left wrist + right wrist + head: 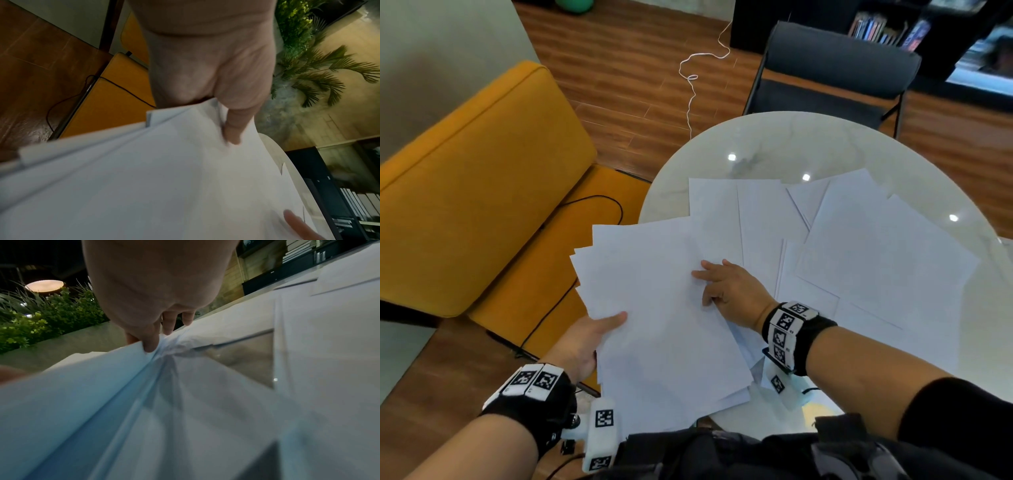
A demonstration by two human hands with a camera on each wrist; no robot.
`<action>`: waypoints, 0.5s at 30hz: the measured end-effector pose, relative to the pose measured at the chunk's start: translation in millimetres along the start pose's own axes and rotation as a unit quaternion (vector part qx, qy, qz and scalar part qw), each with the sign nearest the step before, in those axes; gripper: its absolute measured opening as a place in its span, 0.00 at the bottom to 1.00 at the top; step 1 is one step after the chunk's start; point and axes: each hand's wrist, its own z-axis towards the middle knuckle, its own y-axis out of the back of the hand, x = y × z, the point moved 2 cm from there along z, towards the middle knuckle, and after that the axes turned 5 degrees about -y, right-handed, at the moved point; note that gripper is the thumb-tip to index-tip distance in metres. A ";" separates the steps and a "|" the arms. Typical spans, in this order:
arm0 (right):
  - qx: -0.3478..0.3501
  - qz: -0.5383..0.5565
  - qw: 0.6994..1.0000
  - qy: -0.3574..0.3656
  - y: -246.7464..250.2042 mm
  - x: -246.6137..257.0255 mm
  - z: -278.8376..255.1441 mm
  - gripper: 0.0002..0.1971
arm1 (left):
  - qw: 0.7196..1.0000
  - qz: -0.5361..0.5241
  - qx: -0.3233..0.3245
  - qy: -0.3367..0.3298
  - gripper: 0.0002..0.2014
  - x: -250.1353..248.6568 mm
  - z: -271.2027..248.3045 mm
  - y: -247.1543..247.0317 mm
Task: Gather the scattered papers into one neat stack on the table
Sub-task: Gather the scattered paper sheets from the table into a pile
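Observation:
A loose bundle of white papers [661, 308] hangs over the left edge of the round table [774, 147], its sheets fanned out unevenly. My left hand [592, 339] grips the bundle's left edge, thumb on top [234, 128], fingers hidden beneath. My right hand [729, 291] pinches the bundle's right edge, crumpling the paper [164, 344] where thumb and fingers meet. Several more white sheets [859, 246] lie scattered and overlapping on the table to the right.
A yellow sofa [482, 178] stands left of the table with a black cable [585, 205] across its seat. A dark chair [835, 75] sits behind the table. A white cord [691, 78] trails on the wooden floor. A bookshelf [887, 31] is at the back.

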 end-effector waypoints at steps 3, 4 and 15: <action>-0.025 0.014 0.999 -0.022 -2.7 3.4 4.7 0.13 | 0.999 0.032 -0.026 -0.019 0.10 1.3 2.2 4.5; -0.037 0.028 0.998 -0.050 1.7 0.6 6.1 0.14 | 0.998 0.038 -0.037 -0.025 0.10 0.2 2.9 6.8; 0.116 -0.085 0.967 -0.210 19.8 -40.2 -5.6 0.55 | 0.995 0.052 -0.082 -0.033 0.11 -15.6 -1.3 54.6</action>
